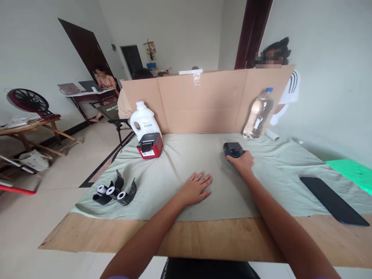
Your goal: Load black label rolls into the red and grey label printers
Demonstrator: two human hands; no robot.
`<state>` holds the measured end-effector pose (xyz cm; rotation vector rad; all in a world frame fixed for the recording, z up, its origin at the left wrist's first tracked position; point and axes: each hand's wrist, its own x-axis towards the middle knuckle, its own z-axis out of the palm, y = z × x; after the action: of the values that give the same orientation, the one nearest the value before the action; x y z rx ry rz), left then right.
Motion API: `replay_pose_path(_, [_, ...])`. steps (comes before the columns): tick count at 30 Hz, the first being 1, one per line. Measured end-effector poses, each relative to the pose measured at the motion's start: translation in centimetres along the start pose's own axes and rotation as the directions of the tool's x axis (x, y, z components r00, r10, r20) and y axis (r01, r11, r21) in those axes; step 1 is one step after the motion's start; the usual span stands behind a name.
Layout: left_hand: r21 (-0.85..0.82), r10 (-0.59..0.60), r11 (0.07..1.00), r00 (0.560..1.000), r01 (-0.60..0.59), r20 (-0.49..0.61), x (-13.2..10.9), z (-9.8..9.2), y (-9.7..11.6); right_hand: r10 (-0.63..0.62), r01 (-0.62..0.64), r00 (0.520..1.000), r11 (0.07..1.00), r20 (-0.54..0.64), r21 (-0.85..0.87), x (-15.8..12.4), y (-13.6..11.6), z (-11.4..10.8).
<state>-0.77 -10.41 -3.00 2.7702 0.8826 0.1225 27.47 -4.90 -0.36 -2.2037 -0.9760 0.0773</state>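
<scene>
My left hand (pixel 196 189) lies flat on the pale green cloth (pixel 186 159), fingers spread and holding nothing. Farther out and to the right, my right hand (pixel 244 162) is wrapped round a small black boxy device (pixel 233 149); its exact kind does not show. A red and black label printer (pixel 150 146) sits at the left, in front of a white jug (pixel 144 119). Nearer me on that side are several small rolls of black label tape (pixel 112 190), some with loose ends curling up.
A cardboard screen (pixel 200 102) stands along the back of the table. A clear bottle (pixel 258 114) with a blue cap leans against it. On the right lie a black phone-shaped slab (pixel 334 200) and a green plastic stool (pixel 350 172). Other people sit beyond the screen.
</scene>
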Motion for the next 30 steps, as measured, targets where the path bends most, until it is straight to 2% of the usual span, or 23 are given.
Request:
replay_pose_path(4, [-0.008, 0.018, 1.000, 1.000, -0.018, -0.015, -0.1, 0.1, -0.1, -0.104, 0.099, 0.992, 0.993, 0.069, 0.069, -6.6, -4.5, 2.7])
replay_pose_path(7, [-0.031, 0.031, 0.999, 0.999, -0.032, -0.025, -0.1, 0.2, -0.3, -0.120, 0.112, 0.988, 0.990, 0.100, 0.081, -9.4, -6.5, 3.9])
replay_pose_path(14, [-0.191, 0.103, 0.975, 0.994, -0.109, -0.039, -0.3, -0.7, -0.5, -0.136, 0.138, 0.987, 0.990, 0.085, -0.014, -11.3, -6.6, 4.9])
replay_pose_path(18, [-0.344, 0.091, 0.929, 0.986, -0.135, -0.140, -0.6, -1.1, -0.6, -0.203, 0.207, 0.974, 0.978, 0.096, -0.035, -11.7, -6.2, 5.0])
replay_pose_path(20, [-0.459, -0.002, 0.883, 0.977, -0.098, -0.214, -0.7, -0.9, -0.9, -0.235, 0.240, 0.967, 0.970, 0.095, -0.045, -11.8, -6.0, 5.0])
replay_pose_path(21, [-0.528, -0.085, 0.847, 0.965, -0.061, -0.248, -0.7, -0.8, -1.2, -0.251, 0.257, 0.964, 0.965, 0.092, -0.050, -11.8, -5.8, 5.1])
replay_pose_path(24, [-0.738, -0.372, 0.674, 0.875, 0.026, -0.309, 0.2, -0.8, -2.6, -0.288, 0.294, 0.953, 0.954, 0.093, -0.056, -11.7, -5.4, 5.3])
replay_pose_path(27, [-0.844, -0.587, 0.526, 0.764, 0.107, -0.269, 2.6, -1.8, -4.7, -0.316, 0.321, 0.943, 0.946, 0.108, -0.038, -11.7, -5.3, 5.4])
replay_pose_path(30, [-0.830, -0.671, 0.510, 0.709, 0.227, -0.218, 5.6, -2.9, -6.6, -0.335, 0.338, 0.933, 0.941, 0.136, -0.002, -11.7, -5.3, 5.2])
